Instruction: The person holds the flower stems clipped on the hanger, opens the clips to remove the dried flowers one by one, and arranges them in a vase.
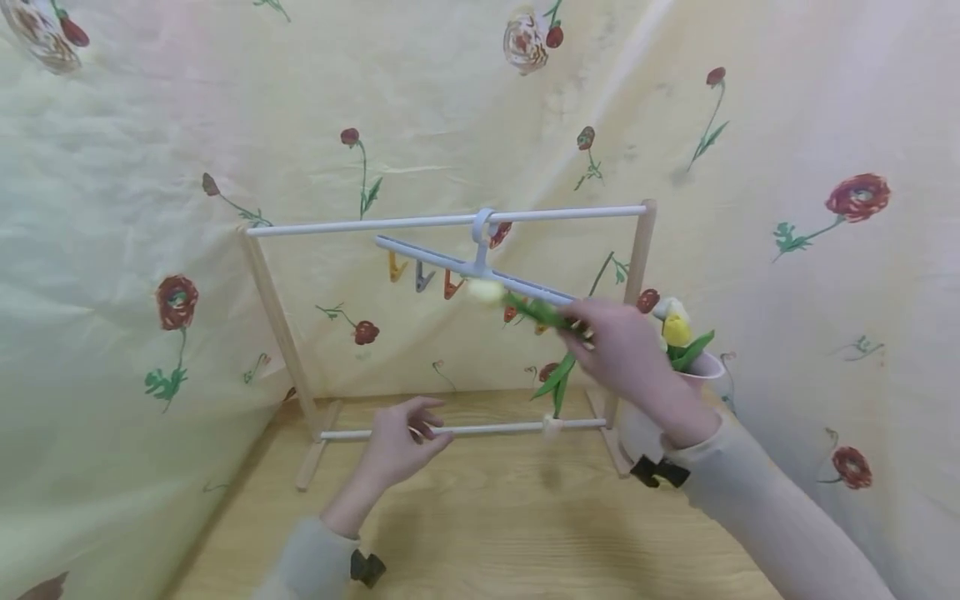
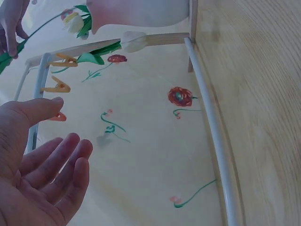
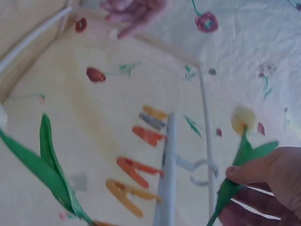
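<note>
My right hand pinches a white tulip by its green leaves and stem, the bloom pointing left in the head view. It overlaps the right end of a pale blue clip hanger hooked over the rack's top rod. Yellow, grey and orange clips line the hanger. A second white tulip hangs bloom down from the hanger's right end, its bloom overlapping the lower rod. My left hand is near that lower rod in the head view, fingers loosely bent, holding nothing.
A wooden rack has pale posts, a white top rod and a lower rod. Behind my right forearm stands a pale pink vase with white and yellow tulips. Flower-printed cloth surrounds the wooden tabletop.
</note>
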{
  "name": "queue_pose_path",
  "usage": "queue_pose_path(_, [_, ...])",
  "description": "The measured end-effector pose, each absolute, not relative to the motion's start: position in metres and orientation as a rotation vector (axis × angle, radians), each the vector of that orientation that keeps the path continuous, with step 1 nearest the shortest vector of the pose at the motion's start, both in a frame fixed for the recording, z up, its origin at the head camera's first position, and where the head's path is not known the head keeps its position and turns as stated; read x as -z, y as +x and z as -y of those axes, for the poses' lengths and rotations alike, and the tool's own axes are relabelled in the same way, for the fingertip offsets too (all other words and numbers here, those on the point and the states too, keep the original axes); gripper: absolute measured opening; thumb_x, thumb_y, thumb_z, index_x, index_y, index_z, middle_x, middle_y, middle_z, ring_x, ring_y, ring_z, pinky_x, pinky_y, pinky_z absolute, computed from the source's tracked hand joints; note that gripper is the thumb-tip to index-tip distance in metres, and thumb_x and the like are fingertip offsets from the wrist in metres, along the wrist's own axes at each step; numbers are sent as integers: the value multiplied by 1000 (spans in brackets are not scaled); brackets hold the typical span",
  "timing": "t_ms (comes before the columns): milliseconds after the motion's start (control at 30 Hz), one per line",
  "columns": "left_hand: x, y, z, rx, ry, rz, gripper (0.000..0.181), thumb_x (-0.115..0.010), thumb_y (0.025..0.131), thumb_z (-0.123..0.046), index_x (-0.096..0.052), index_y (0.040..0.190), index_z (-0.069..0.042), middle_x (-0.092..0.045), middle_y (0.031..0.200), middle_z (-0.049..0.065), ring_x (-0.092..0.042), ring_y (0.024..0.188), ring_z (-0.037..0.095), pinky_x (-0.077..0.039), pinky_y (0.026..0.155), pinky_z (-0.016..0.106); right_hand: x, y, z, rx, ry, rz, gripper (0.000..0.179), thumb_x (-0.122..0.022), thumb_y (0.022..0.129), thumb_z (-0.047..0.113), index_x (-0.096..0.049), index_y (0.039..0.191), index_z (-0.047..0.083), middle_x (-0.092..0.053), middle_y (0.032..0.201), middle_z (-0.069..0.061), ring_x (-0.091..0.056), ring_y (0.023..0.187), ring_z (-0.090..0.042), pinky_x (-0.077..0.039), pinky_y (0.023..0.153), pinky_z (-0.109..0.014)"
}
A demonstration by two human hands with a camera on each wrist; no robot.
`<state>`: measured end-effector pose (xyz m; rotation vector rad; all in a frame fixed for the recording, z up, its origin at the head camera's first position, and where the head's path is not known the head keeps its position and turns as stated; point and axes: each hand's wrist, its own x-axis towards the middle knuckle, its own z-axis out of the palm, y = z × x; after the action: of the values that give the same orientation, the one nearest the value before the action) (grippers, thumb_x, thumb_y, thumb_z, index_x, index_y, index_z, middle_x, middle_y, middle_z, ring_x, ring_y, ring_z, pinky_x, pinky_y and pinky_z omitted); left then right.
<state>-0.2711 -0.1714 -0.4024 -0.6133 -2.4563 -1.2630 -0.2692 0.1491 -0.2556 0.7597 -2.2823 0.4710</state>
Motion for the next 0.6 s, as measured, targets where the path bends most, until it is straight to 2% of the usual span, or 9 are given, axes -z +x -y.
queue_pose_path(67, [406, -272, 167, 1294, -618, 2436, 39, -88, 86, -13, -75, 122, -5, -82, 95, 10, -72, 74, 8, -58, 66, 20, 247, -271, -161, -527, 736, 2202, 19, -76, 92, -3, -75, 111, -1, -79, 97, -18, -77, 78, -26, -64, 63, -32])
queue_pose_path(133, [409, -272, 164, 1332, -608, 2414, 38, -88, 86, -13, -75, 121, -5, -82, 95, 9, -73, 74, 9, -59, 66, 20, 239, -272, -170, -582, 701, 2138, 19, -74, 92, -7, -75, 111, -3, -78, 98, -20, -77, 77, -29, -61, 63, -21])
queue_pose_path(233, [413, -273, 158, 1399, -587, 2391, 36, -88, 87, -14, -76, 120, -5, -82, 95, 8, -74, 75, 10, -59, 67, 20, 229, -275, -183, -600, 648, 2032, 19, -73, 92, -8, -75, 111, -5, -79, 99, -23, -77, 79, -34, -50, 67, -2])
queue_pose_path(300, [415, -274, 152, 1431, -581, 2382, 35, -88, 87, -14, -76, 119, -5, -83, 96, 9, -74, 76, 11, -59, 67, 19, 225, -277, -193, -599, 597, 1963, 19, -72, 92, -6, -76, 111, -5, -79, 101, -22, -77, 79, -33, -42, 69, 6])
queue_pose_path(400, [417, -277, 144, 1461, -590, 2374, 33, -87, 88, -14, -76, 118, -5, -82, 97, 11, -74, 77, 12, -60, 68, 20, 222, -282, -207, -610, 508, 1870, 20, -72, 94, 0, -77, 112, -3, -81, 104, -21, -74, 82, -7, -39, 73, 7])
queue_pose_path(500, [420, -280, 135, 1481, -612, 2373, 32, -86, 89, -15, -77, 118, -5, -82, 100, 14, -75, 78, 13, -60, 69, 20, 222, -286, -220, -650, 418, 1812, 21, -72, 95, 4, -78, 113, -2, -81, 107, -20, -59, 84, 22, -39, 74, 7])
queue_pose_path(600, [424, -284, 127, 1496, -631, 2376, 32, -85, 91, -17, -77, 119, -5, -82, 102, 16, -75, 80, 14, -61, 69, 20, 224, -290, -230, -667, 354, 1793, 21, -71, 95, 7, -78, 112, -3, -81, 107, -21, -50, 85, 34, -37, 75, 8])
